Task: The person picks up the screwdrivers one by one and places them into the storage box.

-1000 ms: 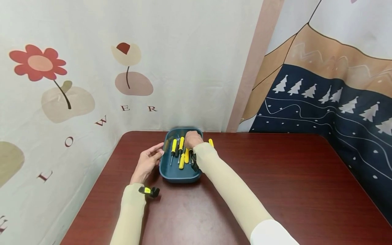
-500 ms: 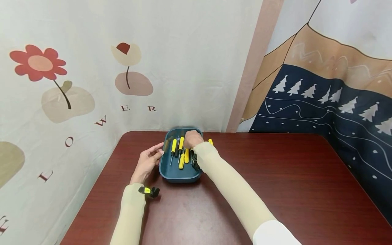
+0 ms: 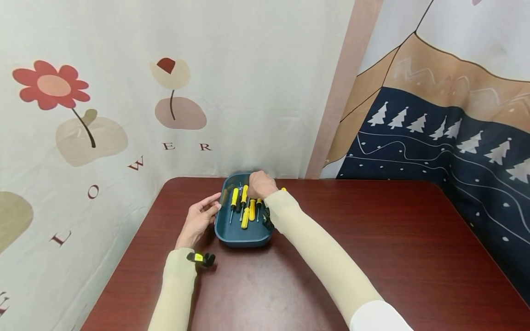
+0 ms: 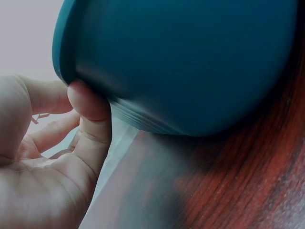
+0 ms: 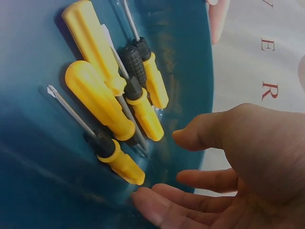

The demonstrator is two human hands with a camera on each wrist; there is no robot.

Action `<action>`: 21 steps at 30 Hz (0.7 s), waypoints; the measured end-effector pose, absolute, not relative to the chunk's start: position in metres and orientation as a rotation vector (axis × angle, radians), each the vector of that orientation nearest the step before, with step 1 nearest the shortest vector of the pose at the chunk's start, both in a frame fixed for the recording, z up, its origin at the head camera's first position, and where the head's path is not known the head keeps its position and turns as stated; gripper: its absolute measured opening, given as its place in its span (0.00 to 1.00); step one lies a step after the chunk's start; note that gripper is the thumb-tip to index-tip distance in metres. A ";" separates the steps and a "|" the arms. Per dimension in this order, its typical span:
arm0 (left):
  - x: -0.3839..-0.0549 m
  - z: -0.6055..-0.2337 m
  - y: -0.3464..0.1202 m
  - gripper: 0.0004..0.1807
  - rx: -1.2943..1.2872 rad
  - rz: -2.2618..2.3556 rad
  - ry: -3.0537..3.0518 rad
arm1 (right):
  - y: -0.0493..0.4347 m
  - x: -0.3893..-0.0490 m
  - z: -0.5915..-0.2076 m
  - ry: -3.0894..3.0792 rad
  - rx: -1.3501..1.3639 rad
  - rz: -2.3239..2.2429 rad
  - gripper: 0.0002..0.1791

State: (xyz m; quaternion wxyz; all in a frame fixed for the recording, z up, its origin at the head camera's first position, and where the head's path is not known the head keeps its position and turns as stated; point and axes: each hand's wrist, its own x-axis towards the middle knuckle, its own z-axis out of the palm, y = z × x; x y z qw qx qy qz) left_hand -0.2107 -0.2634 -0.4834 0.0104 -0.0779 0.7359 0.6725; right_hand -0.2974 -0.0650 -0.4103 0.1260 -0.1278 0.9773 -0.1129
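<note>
A dark blue tray stands at the table's back edge. Inside lie several small screwdrivers with yellow handles, among them a screwdriver with a cross tip and a thicker-handled one. A black ribbed handle lies among them. My right hand hovers over the tray's far end; in the right wrist view its fingers are spread and hold nothing, fingertips close to the handle ends. My left hand touches the tray's left side, its thumb against the outer wall just below the rim.
The tray rests on a reddish-brown wooden table. A small yellow piece shows just behind my right sleeve, mostly hidden. A printed curtain hangs right behind the table's back edge. Each wrist wears a black strap-on camera.
My right hand has shifted slightly back and to the right, uncovering more of a screwdriver on the tray's right side. The left hand and the tray stay in place.
</note>
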 end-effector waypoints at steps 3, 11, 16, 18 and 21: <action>-0.212 -0.485 -0.264 0.24 -0.243 2.096 2.302 | -0.062 -0.299 -0.408 2.836 -0.409 -0.346 0.12; -0.215 -0.486 -0.264 0.23 -0.251 2.078 2.329 | -0.048 -0.297 -0.400 2.831 -0.601 -0.350 0.19; -0.213 -0.484 -0.263 0.23 -0.253 2.061 2.341 | -0.042 -0.294 -0.400 2.827 -0.750 -0.340 0.30; -0.212 -0.484 -0.263 0.23 -0.242 2.056 2.345 | -0.040 -0.293 -0.399 2.830 -0.794 -0.333 0.31; -0.213 -0.486 -0.264 0.23 -0.226 2.062 2.341 | -0.035 -0.291 -0.399 2.837 -0.845 -0.323 0.32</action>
